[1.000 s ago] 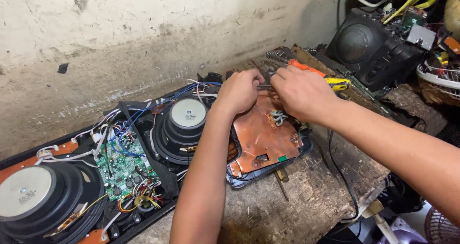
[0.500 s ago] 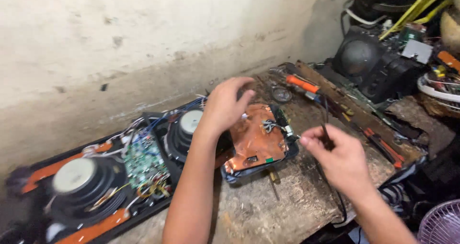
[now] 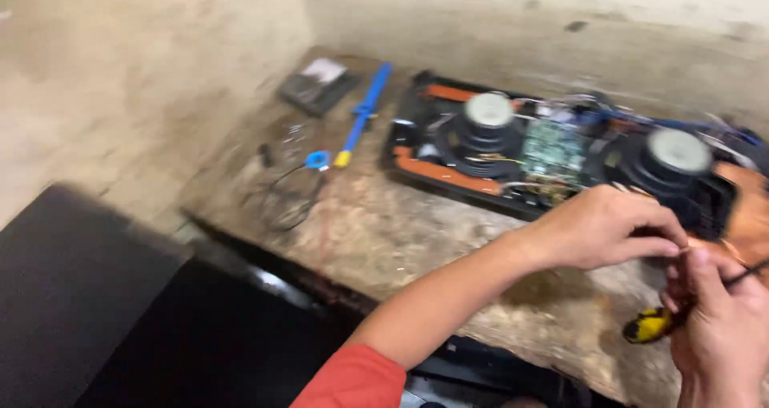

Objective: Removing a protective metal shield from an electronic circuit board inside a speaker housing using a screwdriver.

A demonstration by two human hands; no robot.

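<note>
Both hands have shifted to the bench's right edge. My right hand point(image 3: 725, 328) curls around a yellow-handled screwdriver point(image 3: 650, 325); my left hand point(image 3: 602, 228) pinches something too small to tell. Beyond lies the opened speaker panel point(image 3: 561, 148), then a blue tool point(image 3: 364, 112).

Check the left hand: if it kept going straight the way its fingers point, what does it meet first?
The left hand points right, fingertips pinched. First in line, almost touching, are the right hand's fingers with the thin dark tool they grip; the picture is blurred, so depth is unsure. The orange panel lies just beyond.
</note>
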